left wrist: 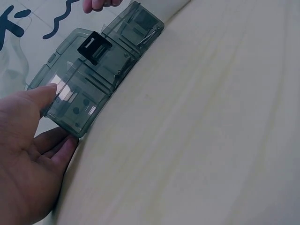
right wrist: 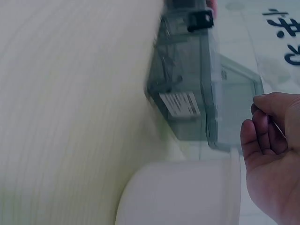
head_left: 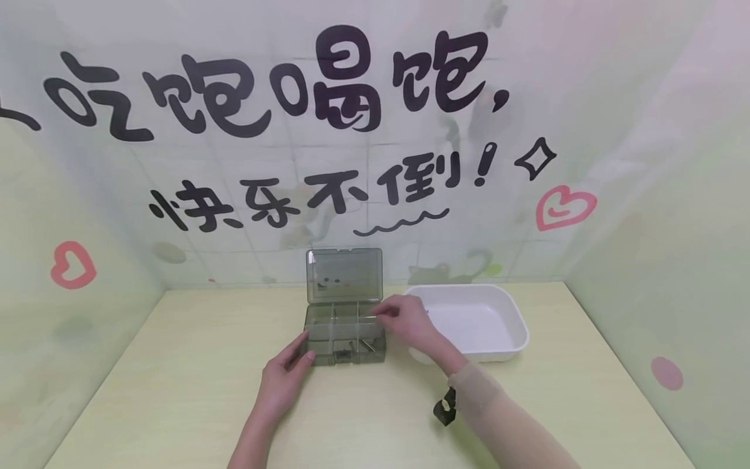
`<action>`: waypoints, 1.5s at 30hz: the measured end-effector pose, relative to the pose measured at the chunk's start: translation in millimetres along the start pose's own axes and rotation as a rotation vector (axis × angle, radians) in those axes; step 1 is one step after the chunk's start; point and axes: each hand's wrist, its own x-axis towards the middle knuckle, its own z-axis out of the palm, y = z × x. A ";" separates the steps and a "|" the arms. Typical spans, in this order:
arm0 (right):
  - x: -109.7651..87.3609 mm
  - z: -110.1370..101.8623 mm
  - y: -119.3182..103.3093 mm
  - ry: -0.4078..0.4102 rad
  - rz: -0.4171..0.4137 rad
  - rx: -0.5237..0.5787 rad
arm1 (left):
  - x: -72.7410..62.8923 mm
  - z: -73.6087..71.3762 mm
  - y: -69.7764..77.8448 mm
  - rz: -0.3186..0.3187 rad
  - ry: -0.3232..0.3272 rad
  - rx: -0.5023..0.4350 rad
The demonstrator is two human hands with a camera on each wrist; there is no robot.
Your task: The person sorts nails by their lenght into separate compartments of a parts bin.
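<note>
A grey see-through compartment box point(head_left: 346, 332) stands on the table, its lid point(head_left: 344, 276) raised behind it. Metal screw-like pieces point(head_left: 368, 345) lie in its front right part, and smaller ones in the front middle. My left hand point(head_left: 284, 384) grips the box's left end, thumb on the front and fingers at the side, also seen in the left wrist view. My right hand point(head_left: 413, 322) is over the back right compartment. Its thumb and curled forefinger meet in the right wrist view; I see nothing clearly between them.
A white tray point(head_left: 521, 326) stands right of the box, partly behind my right wrist. A black object point(head_left: 446, 407) hangs at the right sleeve. Printed walls point(head_left: 234, 163) enclose the pale wooden table point(head_left: 193, 352) at the back and both sides.
</note>
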 end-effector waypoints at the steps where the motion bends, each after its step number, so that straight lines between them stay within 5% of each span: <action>1: -0.4 -3.9 2.1 0.024 0.000 -0.008 | 0.0 0.1 0.0 -0.002 0.001 -0.001; 9: -1.6 -26.0 31.1 0.146 0.044 -0.062 | 2.8 0.3 -1.6 -0.002 0.005 -0.011; 21: -4.5 -37.1 61.4 0.183 0.146 -0.070 | 2.2 0.2 -3.1 -0.010 -0.007 -0.010; 35: 2.8 -45.8 77.5 0.057 0.217 -0.116 | 0.8 0.1 -2.4 0.007 0.008 -0.021; 45: 4.1 -51.9 86.5 0.051 0.224 -0.200 | 0.0 1.4 -1.0 0.003 0.011 -0.022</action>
